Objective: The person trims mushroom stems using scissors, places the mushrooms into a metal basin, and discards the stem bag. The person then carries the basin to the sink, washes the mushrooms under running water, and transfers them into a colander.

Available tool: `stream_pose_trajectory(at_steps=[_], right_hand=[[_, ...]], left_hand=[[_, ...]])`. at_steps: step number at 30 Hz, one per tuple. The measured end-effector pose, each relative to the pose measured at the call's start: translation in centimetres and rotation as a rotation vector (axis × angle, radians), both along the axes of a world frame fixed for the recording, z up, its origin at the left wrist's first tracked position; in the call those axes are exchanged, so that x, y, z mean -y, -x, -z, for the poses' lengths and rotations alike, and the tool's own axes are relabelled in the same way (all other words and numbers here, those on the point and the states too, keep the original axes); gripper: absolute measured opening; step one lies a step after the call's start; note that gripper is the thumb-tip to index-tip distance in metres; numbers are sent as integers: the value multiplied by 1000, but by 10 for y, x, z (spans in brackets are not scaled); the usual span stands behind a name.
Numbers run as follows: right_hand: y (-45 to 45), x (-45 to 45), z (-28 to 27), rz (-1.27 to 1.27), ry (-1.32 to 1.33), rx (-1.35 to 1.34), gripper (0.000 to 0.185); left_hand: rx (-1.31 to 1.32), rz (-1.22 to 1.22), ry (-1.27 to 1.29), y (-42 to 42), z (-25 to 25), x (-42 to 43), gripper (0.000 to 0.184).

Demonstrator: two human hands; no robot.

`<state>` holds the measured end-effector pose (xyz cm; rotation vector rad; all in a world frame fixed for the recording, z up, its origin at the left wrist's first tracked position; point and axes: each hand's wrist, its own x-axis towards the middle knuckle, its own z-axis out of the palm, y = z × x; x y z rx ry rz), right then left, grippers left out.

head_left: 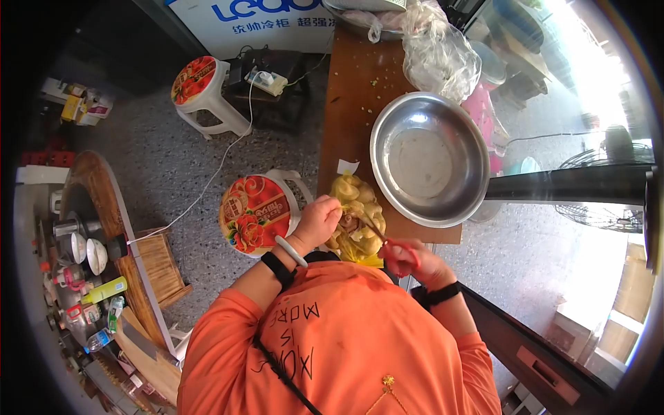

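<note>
A yellow see-through bag [373, 216] full of pale, rounded lumps, possibly potatoes, lies at the near edge of the brown table. My left hand [319, 220] is closed at the bag's left side, its fingers pinching the yellow plastic. Red-handled scissors [408, 254] are in my right hand [430, 268], with the blades pointing up and left onto the bag. Whether the blades are apart is too small to tell. Just right of the bag stands a wide steel basin [422, 166] with nothing in it. A small white paper scrap [348, 167] lies above the bag.
Crumbs dot the brown table [353, 104]; a clear plastic bag [443, 59] sits at its far end. Two stools with red patterned tops [254, 214] stand to the left. A white cord [207, 190] crosses the floor from a power strip [268, 81]. Glass is at right.
</note>
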<state>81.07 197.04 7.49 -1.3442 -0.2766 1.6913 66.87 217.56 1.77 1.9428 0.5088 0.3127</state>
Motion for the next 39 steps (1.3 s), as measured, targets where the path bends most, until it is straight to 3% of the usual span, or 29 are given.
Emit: stream_pose_trajectory(at_steps=[4,8,10,14,17,19,22,23,24,26,27,29,30,32,33,35,39], right_hand=[[11,-12,17,143,44,-129,40],[8,-45,30,255,80,-70,33],[-1,-50,53,513,8,-146,33],[-25,-43,42,501,60,-63,33],[-27,-45,36,536,56,-26,29],[-24,-46,35,554,48,-34,24],[-23,-48,36,565,57,15,25],[-22,-48,36,535,51,82,27],[-22,-49,36,506,45,149,28],[-23,-46,32,424,90,180,29],[-23,-45,31,344,134,208,30],[-20,-43,33,318,153,248,31],[-19,-41,34,287,168,286,32],[-16,-37,33,271,169,283,33],[-12,-35,32,290,158,285,33],[-8,-31,30,296,151,289,32],[0,-19,21,250,174,327,33]], left_hand=[[57,99,-82,-4,-3,8,4],[69,288,-83,-5,-12,17,3],[91,330,-95,-2,-19,16,9],[134,176,10,8,-25,-1,8],[114,56,133,19,8,-22,7],[-78,-162,490,22,20,-30,11],[-157,-279,583,17,48,-42,15],[-187,-285,419,14,59,-47,14],[-185,-285,420,11,70,-51,14],[-130,-329,-2,4,89,-54,6],[-128,-325,1,-5,69,-51,6],[199,-393,-707,-32,1,-36,11],[201,-388,-703,-38,-2,-27,11],[111,-2,-341,-45,-5,-11,20],[115,2,-339,-50,1,-7,20],[-294,91,-373,-59,14,-2,33],[-308,31,-357,-60,29,2,35]])
